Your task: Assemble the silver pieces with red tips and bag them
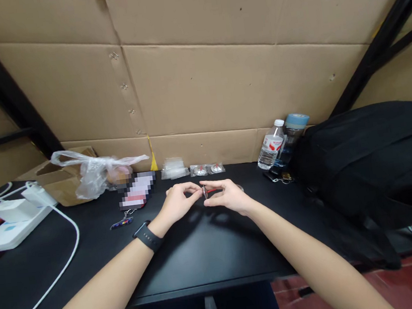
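A small round silvery piece with a red strand is held up between my two hands, a little above the black table. My left hand pinches its left side with thumb and forefinger. My right hand has its fingertips on the other side, and the red strand runs back toward its palm. Much of the piece is hidden by my fingers, and its exact kind is too small to tell. Beyond my hands lie two clear packets with silvery round things inside. Left of them is a stack of clear plastic bags.
A blurred-out phone-like thing with a keychain lies on the left. Further left are a power strip, a white cable and a plastic bag. A water bottle, keys and black backpack stand right.
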The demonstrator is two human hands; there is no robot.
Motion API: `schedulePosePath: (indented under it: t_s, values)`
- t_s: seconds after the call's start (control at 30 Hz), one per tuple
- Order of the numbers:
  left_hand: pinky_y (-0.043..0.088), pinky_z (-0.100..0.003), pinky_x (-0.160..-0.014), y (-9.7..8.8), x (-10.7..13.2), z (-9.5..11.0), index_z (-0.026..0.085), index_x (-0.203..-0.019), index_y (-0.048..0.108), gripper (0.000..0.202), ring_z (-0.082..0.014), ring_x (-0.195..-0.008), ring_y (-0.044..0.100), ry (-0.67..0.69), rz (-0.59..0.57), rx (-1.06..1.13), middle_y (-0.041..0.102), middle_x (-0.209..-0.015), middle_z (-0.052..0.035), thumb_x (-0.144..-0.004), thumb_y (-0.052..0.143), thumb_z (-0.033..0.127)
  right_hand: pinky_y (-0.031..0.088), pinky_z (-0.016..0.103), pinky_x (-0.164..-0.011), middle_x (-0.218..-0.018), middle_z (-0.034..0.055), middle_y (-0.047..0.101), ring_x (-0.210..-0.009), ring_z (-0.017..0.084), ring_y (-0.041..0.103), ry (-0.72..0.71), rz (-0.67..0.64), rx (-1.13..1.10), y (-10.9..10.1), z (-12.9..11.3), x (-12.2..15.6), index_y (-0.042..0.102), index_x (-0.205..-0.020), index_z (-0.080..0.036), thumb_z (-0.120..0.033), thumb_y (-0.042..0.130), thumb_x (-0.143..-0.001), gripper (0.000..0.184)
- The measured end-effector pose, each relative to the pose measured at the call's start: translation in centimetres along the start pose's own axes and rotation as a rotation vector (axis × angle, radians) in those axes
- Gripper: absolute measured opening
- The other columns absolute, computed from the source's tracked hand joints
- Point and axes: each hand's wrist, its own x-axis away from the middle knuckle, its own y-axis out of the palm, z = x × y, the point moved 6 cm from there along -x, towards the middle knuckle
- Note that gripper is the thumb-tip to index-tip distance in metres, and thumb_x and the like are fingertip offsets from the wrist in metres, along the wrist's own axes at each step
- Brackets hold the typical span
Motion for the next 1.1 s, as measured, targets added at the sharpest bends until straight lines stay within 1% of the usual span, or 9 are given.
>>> schedulePosePath:
  t_s: [0.17,0.27,0.3,0.37,0.43,0.57,0.7,0.83,1.1]
  values:
    - [0.047,-0.035,-0.089,-0.3,-0.5,-0.7,0.028,-0.092,0.077,0.026,-0.0216,-0.091,0.072,-0.005,-0.004,-0.095,0.080,-0.096,0.0008,-0.091,0.061,0.048,0.062,0.031,-0.071,-0.113,0.0089,0.074,-0.071,0.014,0.072,-0.034,0.007,0.086,-0.2,0.1,-0.3,0.066,-0.135,-0.020,-0.028,0.087,-0.068,0.070]
    - [0.043,-0.041,-0.091,-2.8,-1.4,-2.6,0.027,-0.096,0.078,0.030,-0.0265,-0.100,0.068,-0.057,0.137,-0.331,0.079,-0.103,-0.0025,-0.094,0.055,0.047,0.061,0.030,-0.076,-0.112,0.0093,0.074,-0.079,0.016,0.073,-0.071,0.024,0.165,-0.5,0.0,-0.4,0.069,-0.132,-0.019,-0.027,0.086,-0.068,0.067]
    - [0.041,-0.044,-0.093,-3.9,-1.7,-3.3,0.027,-0.098,0.078,0.031,-0.0301,-0.110,0.064,-0.049,0.194,-0.444,0.078,-0.113,-0.0047,-0.095,0.053,0.045,0.060,0.030,-0.077,-0.113,0.0095,0.073,-0.081,0.016,0.073,-0.079,0.035,0.182,-0.6,-0.1,-0.4,0.069,-0.131,-0.019,-0.026,0.086,-0.068,0.066]
    - [0.036,-0.049,-0.094,-5.4,-2.2,-4.9,0.026,-0.100,0.078,0.031,-0.0351,-0.122,0.054,-0.036,0.218,-0.626,0.072,-0.129,-0.0071,-0.095,0.051,0.040,0.060,0.030,-0.078,-0.115,0.0097,0.073,-0.081,0.017,0.074,-0.088,0.058,0.202,-1.0,-0.2,-0.4,0.068,-0.132,-0.019,-0.025,0.084,-0.069,0.065]
    - [0.034,-0.051,-0.095,-6.2,-2.6,-6.8,0.027,-0.109,0.077,0.033,-0.0365,-0.127,0.049,-0.047,0.181,-0.706,0.066,-0.138,-0.0074,-0.096,0.049,0.039,0.060,0.031,-0.080,-0.116,0.0096,0.073,-0.083,0.018,0.074,-0.100,0.082,0.217,-1.5,-0.3,-0.4,0.068,-0.133,-0.021,-0.024,0.084,-0.070,0.065]
    - [0.034,-0.052,-0.095,-6.0,-2.9,-9.1,0.029,-0.120,0.073,0.038,-0.0375,-0.130,0.046,-0.062,0.048,-0.738,0.062,-0.144,-0.0075,-0.097,0.045,0.039,0.059,0.030,-0.081,-0.118,0.0100,0.073,-0.084,0.018,0.075,-0.114,0.117,0.236,-2.3,-0.7,-0.4,0.068,-0.132,-0.022,-0.026,0.084,-0.072,0.062]
    - [0.033,-0.053,-0.095,-6.2,-2.9,-8.5,0.025,-0.126,0.069,0.040,-0.0371,-0.129,0.047,-0.050,0.112,-0.774,0.066,-0.138,-0.0102,-0.094,0.046,0.034,0.059,0.030,-0.080,-0.119,0.0117,0.072,-0.080,0.016,0.074,-0.106,0.152,0.222,-3.1,-1.2,-0.3,0.068,-0.131,-0.019,-0.024,0.083,-0.072,0.061]
    - [0.030,-0.053,-0.098,-7.1,-2.6,-6.9,0.024,-0.115,0.072,0.034,-0.0348,-0.126,0.050,-0.015,0.208,-0.795,0.072,-0.128,-0.0098,-0.092,0.047,0.029,0.058,0.030,-0.081,-0.118,0.0114,0.072,-0.080,0.016,0.074,-0.128,0.165,0.213,-3.8,-1.6,-0.3,0.068,-0.130,-0.019,-0.023,0.083,-0.071,0.062]
    - [0.028,-0.048,-0.094,-7.7,-2.2,-6.0,0.024,-0.096,0.074,0.027,-0.0311,-0.110,0.062,-0.012,0.258,-0.753,0.078,-0.107,-0.0089,-0.091,0.048,0.020,0.058,0.032,-0.083,-0.119,0.0120,0.072,-0.081,0.016,0.073,-0.122,0.159,0.205,-4.2,-1.9,-0.1,0.067,-0.130,-0.018,-0.025,0.082,-0.071,0.062]
